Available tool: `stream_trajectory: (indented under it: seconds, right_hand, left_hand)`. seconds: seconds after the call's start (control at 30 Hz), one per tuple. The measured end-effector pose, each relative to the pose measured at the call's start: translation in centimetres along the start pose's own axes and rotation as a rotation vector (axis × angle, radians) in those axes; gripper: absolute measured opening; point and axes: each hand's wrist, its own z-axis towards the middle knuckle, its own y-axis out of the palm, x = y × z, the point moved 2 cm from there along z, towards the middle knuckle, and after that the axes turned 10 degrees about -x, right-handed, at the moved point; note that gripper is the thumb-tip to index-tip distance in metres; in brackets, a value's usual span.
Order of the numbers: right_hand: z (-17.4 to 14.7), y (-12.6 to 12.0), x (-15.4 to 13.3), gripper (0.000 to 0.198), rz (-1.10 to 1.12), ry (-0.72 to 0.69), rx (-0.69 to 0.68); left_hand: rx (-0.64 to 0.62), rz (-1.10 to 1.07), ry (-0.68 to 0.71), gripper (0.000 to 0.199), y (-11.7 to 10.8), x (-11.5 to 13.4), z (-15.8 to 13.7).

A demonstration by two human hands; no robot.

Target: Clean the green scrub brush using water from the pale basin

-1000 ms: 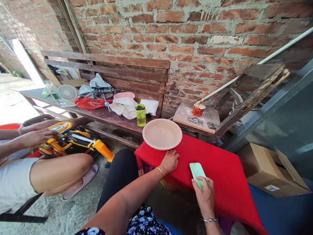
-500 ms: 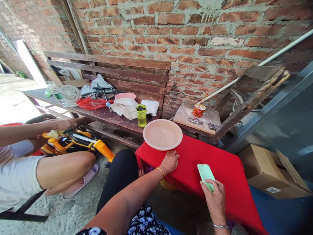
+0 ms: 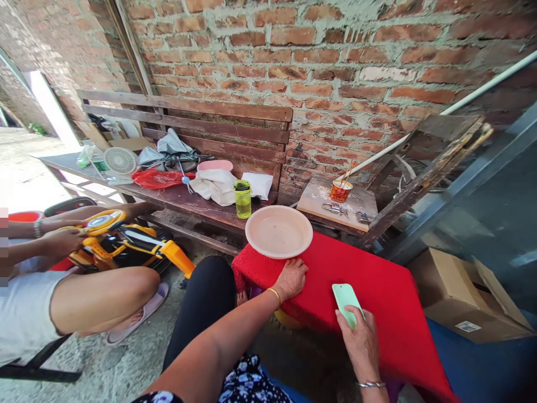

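On the red cloth (image 3: 377, 268), my left hand (image 3: 291, 278) lies palm down, its fingers loosely spread and holding nothing. Its fingertips are close to the near rim of a shallow pale pink basin (image 3: 279, 230); I cannot tell whether they touch it. The basin looks to have only small specks in it. My right hand (image 3: 361, 336) grips a flat mint-green piece (image 3: 346, 296) with rounded corners and a small hole near its far end. It is tilted above the cloth, thumb on one side and fingers on the other.
A yellow-green bottle (image 3: 243, 199), cloth bag (image 3: 215, 184) and small fan (image 3: 120, 161) sit on the wooden bench (image 3: 176, 196). Padlocks (image 3: 334, 207) and a paper tub (image 3: 340, 191) stand on a board. At left, another person's hands hold a yellow toy vehicle (image 3: 107, 232). A cardboard box (image 3: 465, 296) is at right.
My right hand has shifted slightly left with the mint-green piece. My left hand stays put. The other person has turned up the yellow toy's steering wheel part and leaned back left.
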Motion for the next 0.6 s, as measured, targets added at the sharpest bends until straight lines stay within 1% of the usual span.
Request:
stream_trajectory:
  seconds: [0.13, 0.23, 0.3, 0.4, 0.5, 0.6]
  right_hand:
    - [-0.2, 0.3, -0.9, 0.066, -0.015, -0.034, 0.016]
    - [-0.1, 0.2, -0.9, 0.069, -0.032, -0.024, 0.001]
    - [0.1, -0.4, -0.1, 0.073, -0.049, 0.013, 0.005]
    - [0.3, -2.0, 1.9, 0.076, -0.079, 0.088, 0.035]
    - [0.1, -3.7, 3.9, 0.070, -0.106, 0.184, 0.090]
    - [-0.1, -4.4, 4.3, 0.065, -0.064, 0.267, 0.146]
  left_hand:
    - [0.004, 0.004, 0.003, 0.026, 0.1, -0.1, 0.0]
    - [0.004, 0.002, -0.003, 0.026, 0.3, -0.1, 0.1]
    - [0.001, 0.001, -0.005, 0.026, 0.2, -0.1, 0.1]
    - [-0.011, -0.003, -0.005, 0.026, 0.0, 0.0, 0.1]
    - [-0.018, -0.012, -0.007, 0.026, -0.2, 0.1, 0.0]
    - [-0.010, -0.021, -0.008, 0.026, -0.2, 0.1, 0.0]
